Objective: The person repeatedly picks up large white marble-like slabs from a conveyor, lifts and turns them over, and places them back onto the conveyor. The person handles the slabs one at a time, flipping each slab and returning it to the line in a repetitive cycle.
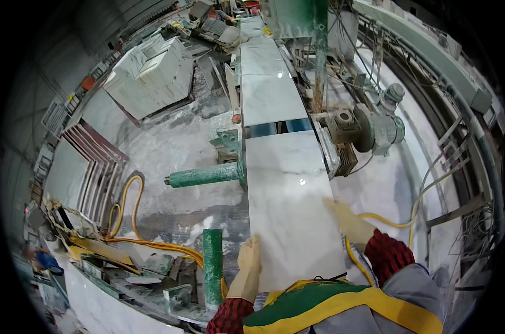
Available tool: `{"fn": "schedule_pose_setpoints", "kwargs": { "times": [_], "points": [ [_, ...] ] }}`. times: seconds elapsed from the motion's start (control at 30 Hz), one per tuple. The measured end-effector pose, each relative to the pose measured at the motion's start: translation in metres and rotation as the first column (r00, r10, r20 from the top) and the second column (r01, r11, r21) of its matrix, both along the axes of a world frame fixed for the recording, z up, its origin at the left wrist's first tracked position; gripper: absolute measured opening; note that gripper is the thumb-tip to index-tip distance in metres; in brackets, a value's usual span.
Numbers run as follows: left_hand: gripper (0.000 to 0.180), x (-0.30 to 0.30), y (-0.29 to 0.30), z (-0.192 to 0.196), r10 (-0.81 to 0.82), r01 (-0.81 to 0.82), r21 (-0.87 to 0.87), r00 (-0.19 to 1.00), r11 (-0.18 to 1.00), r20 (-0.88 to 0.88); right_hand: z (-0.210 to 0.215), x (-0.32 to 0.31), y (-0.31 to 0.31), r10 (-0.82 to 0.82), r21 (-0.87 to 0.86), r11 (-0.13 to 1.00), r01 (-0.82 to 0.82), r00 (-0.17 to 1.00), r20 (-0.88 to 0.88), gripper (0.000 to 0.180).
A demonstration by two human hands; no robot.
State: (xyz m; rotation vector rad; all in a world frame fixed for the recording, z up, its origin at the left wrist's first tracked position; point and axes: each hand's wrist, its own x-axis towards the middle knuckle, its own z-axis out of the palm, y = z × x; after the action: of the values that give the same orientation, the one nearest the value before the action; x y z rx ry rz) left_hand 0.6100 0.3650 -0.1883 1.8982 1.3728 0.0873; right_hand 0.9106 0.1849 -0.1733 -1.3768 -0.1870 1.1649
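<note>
Slab (pixel 288 195), one: white stone with faint grey veining, polished, ceiling light reflected on it; lies flat lengthwise in front of the wearer, its near end close to the apron (pixel 313 305), which is green with yellow trim.

Left hand (pixel 249 260): at the slab's left edge, near the lower corner, fingers held close together. Right hand (pixel 350 221): at the right edge, farther up, fingers extended toward the stone. Whether either set of fingers is closed around the edge cannot be told. Both sleeves red and black.

Second slab (pixel 272 89): white, directly beyond the first in the same line, a narrow gap between them showing blue strips (pixel 263 129).

Left of the line: green cylinder (pixel 202 175), lying sideways; green post (pixel 212 267), upright, near the left hand; yellow hose (pixel 131 206), looped on the floor (pixel 163 201), which is grey with pale, patchy residue.

Right of the line: motor (pixel 383 132), grey-green, dusty; rusty pole (pixel 319 72), upright.

Room: large, dim workshop. Slab stack (pixel 152 75), white, upper left; rack (pixel 94 175) of upright slabs below it; long metal beam (pixel 430 58) along the right side.
</note>
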Motion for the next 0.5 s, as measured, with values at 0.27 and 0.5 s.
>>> {"fn": "schedule_pose_setpoints", "kwargs": {
  "times": [0.27,0.5],
  "points": [
    [0.066,0.024,0.03,0.006,0.103,-0.091,-0.245,0.994,0.965,0.036,-0.013,-0.082,-0.056,-0.123,-0.144,0.984,0.107,0.986,-0.112,0.054],
    [0.064,0.045,0.047,0.006,0.113,-0.097,-0.177,0.99,0.979,0.085,-0.039,-0.058,-0.036,-0.116,-0.266,0.956,0.121,0.993,0.036,0.056]
  ]
}}
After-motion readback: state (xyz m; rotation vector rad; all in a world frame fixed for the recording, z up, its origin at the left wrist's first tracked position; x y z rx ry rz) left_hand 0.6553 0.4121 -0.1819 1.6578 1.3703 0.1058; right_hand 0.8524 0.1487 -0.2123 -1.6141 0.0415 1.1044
